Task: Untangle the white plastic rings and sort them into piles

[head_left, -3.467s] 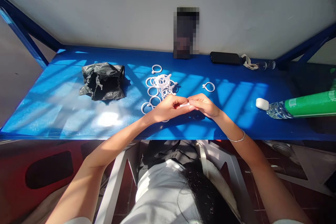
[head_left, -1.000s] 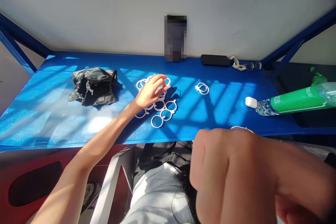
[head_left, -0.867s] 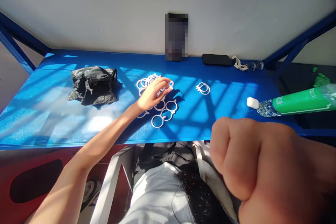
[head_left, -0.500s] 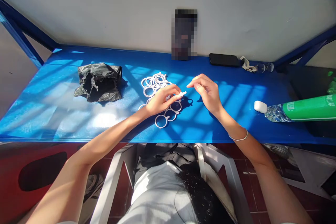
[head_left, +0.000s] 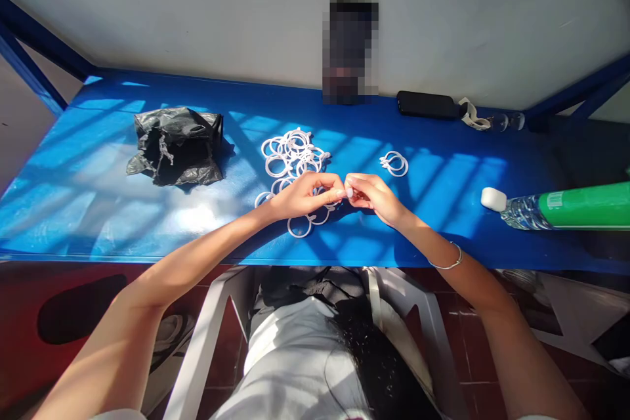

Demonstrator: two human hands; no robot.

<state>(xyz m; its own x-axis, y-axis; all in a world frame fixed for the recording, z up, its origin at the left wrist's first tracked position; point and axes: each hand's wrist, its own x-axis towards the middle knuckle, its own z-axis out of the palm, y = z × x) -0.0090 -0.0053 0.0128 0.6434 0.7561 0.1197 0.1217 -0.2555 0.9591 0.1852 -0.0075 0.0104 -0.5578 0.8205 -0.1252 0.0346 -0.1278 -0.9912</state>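
My left hand (head_left: 315,197) and right hand (head_left: 378,198) meet at fingertips — cannot tell whether grip is closed on anything. White ring pile (head_left: 306,156) lies flat on surface (head_left: 467,210), beyond and beneath left, nearer hand.

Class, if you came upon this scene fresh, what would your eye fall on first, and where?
Probably the left hand and right hand, meeting fingertip to fingertip mid-picture, with a pile of white rings partly behind the left. Then the green-labelled bottle at the right edge and the crumpled black bag on the blue table's left side.
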